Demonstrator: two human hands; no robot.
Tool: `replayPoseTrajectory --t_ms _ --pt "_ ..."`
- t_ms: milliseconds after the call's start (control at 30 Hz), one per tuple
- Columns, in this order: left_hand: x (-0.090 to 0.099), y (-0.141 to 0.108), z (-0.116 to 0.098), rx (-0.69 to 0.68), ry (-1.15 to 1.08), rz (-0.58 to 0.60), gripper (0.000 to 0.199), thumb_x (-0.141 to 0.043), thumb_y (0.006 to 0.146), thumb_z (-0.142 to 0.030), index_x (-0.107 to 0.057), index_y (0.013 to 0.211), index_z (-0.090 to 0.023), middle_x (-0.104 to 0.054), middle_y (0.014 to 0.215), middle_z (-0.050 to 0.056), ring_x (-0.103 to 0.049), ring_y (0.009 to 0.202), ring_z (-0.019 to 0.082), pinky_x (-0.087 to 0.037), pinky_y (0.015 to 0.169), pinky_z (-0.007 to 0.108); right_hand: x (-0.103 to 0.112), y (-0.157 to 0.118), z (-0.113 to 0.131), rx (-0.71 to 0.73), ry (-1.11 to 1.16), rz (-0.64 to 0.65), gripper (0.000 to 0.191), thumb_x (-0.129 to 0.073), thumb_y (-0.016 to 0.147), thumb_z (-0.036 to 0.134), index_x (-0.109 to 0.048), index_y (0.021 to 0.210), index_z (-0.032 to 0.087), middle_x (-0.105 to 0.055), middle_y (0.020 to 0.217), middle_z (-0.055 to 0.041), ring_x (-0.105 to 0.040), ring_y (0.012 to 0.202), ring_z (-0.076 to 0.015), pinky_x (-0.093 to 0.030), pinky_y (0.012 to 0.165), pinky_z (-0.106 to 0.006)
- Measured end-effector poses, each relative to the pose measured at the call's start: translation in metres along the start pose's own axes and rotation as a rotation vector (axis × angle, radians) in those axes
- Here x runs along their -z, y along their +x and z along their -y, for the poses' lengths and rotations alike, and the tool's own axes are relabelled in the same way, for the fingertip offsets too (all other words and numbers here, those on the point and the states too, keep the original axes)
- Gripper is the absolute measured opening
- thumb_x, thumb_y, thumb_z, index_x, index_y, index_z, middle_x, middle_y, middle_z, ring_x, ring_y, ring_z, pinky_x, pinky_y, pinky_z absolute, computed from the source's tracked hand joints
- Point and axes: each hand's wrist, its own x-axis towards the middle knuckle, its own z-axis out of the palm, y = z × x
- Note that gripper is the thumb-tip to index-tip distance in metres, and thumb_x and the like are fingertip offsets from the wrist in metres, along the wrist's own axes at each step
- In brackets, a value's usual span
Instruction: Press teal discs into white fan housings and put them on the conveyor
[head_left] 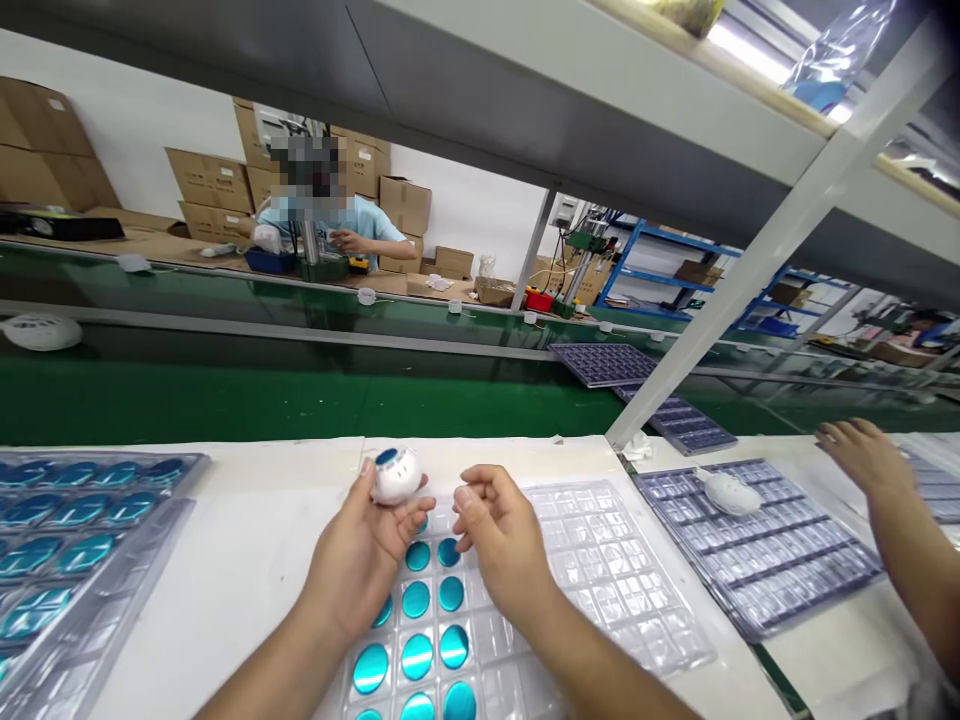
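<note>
My left hand (352,555) holds a small rounded white plastic part (401,480), thumb on one side and fingers beneath it. A dark blue disc (385,457) shows on top of the part. Just to the right, my right hand (502,540) is curled, with thumb and index fingertip close together; anything between them is too small to make out. Both hands are over a clear plastic tray (592,560) with square pockets. Shiny blue discs (417,657) sit in its left columns, while pockets on the right hold none.
At left lie stacked trays (135,560) of blue discs. A neighbour's hand (862,455) is at right, beside a tray (795,560) bearing a white housing (731,493). A slanted post (742,290) rises from the table edge. Beyond are a green conveyor (300,385) and a seated co-worker (367,225).
</note>
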Motion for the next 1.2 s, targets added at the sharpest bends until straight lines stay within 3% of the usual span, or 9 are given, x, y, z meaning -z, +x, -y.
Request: replayPoseTrajectory --t_ms 133,200,267,400,533,667,867,1033,1200 --pt "0.002 -0.003 -0.006 -0.021 0.058 -0.045 0.031 -0.050 0.096 -0.035 -0.054 0.119 -0.014 -0.068 0.113 0.017 -0.069 0.078 0.017 -0.057 0.066 0.026 0.010 -0.009 0.017 0.286 -0.148 0.006 0.014 -0.062 0.088 0.028 -0.062 0.078 0.019 -0.060 0.067 0.0015 -0.055 0.061 -0.0122 -0.046 0.058 -0.025" --pt "-0.002 -0.015 -0.005 -0.043 0.119 -0.026 0.027 -0.060 0.091 -0.033 -0.059 0.113 -0.017 -0.069 0.104 0.011 -0.065 0.068 0.015 -0.054 0.060 0.025 0.011 -0.015 0.027 0.389 -0.122 0.038 0.008 -0.063 0.086 0.021 -0.064 0.079 0.020 -0.062 0.068 0.0014 -0.056 0.062 -0.0124 -0.046 0.059 -0.025" --pt "-0.007 -0.031 -0.004 -0.093 0.210 0.053 0.021 -0.069 0.085 -0.032 -0.067 0.101 -0.019 -0.068 0.088 0.004 -0.058 0.061 0.012 -0.050 0.057 0.023 0.011 -0.020 0.034 0.398 -0.042 0.097 0.004 -0.064 0.085 0.018 -0.066 0.084 0.021 -0.065 0.072 0.0004 -0.059 0.063 -0.0133 -0.048 0.059 -0.026" --pt "-0.007 -0.052 -0.005 -0.319 0.447 0.341 0.015 -0.067 0.088 -0.034 -0.074 0.081 -0.022 -0.062 0.080 0.001 -0.057 0.064 0.013 -0.048 0.058 0.023 0.011 -0.025 0.042 0.256 0.238 0.257 0.006 -0.068 0.084 0.021 -0.062 0.084 0.022 -0.064 0.069 0.0012 -0.061 0.057 -0.0132 -0.051 0.057 -0.027" --pt "-0.001 -0.054 -0.012 -0.517 0.666 0.488 0.015 -0.063 0.090 -0.026 -0.077 0.088 -0.032 -0.065 0.080 0.001 -0.062 0.069 0.014 -0.050 0.059 0.022 0.017 -0.023 0.043 0.130 0.453 0.354 0.023 -0.079 0.077 0.024 -0.057 0.080 0.020 -0.061 0.067 0.0033 -0.055 0.051 -0.0083 -0.047 0.049 -0.021" --pt "0.000 -0.054 -0.019 -0.669 0.793 0.610 0.027 -0.062 0.090 -0.018 -0.077 0.100 -0.038 -0.071 0.077 -0.001 -0.066 0.069 0.014 -0.051 0.063 0.021 0.028 -0.019 0.042 -0.124 0.546 0.533 0.035 -0.086 0.071 0.024 -0.053 0.083 0.019 -0.061 0.069 0.0047 -0.054 0.047 -0.0053 -0.044 0.043 -0.014" --pt "-0.002 -0.056 -0.023 -0.621 0.813 0.830 0.034 -0.061 0.088 -0.013 -0.074 0.107 -0.038 -0.076 0.083 0.000 -0.070 0.072 0.016 -0.054 0.067 0.023 0.043 -0.014 0.041 -0.463 0.589 0.860 0.040 -0.088 0.069 0.023 -0.050 0.082 0.017 -0.065 0.058 0.0047 -0.056 0.039 -0.0057 -0.047 0.037 -0.012" --pt "0.001 -0.056 -0.025 -0.630 0.895 0.946 0.037 -0.057 0.089 -0.011 -0.071 0.113 -0.035 -0.080 0.089 0.001 -0.072 0.076 0.018 -0.054 0.071 0.023 0.046 -0.010 0.046 -0.628 0.617 0.967 0.043 -0.089 0.068 0.021 -0.049 0.082 0.018 -0.069 0.057 0.0042 -0.062 0.041 -0.0078 -0.050 0.037 -0.012" --pt "-0.012 -0.060 -0.033 -0.726 1.077 1.000 0.037 -0.050 0.093 -0.017 -0.071 0.115 -0.038 -0.080 0.084 -0.001 -0.073 0.070 0.016 -0.053 0.070 0.021 0.046 -0.007 0.050 -0.761 0.564 1.029 0.052 -0.094 0.059 0.030 -0.049 0.083 0.018 -0.069 0.055 0.0047 -0.062 0.039 -0.0096 -0.051 0.036 -0.015"
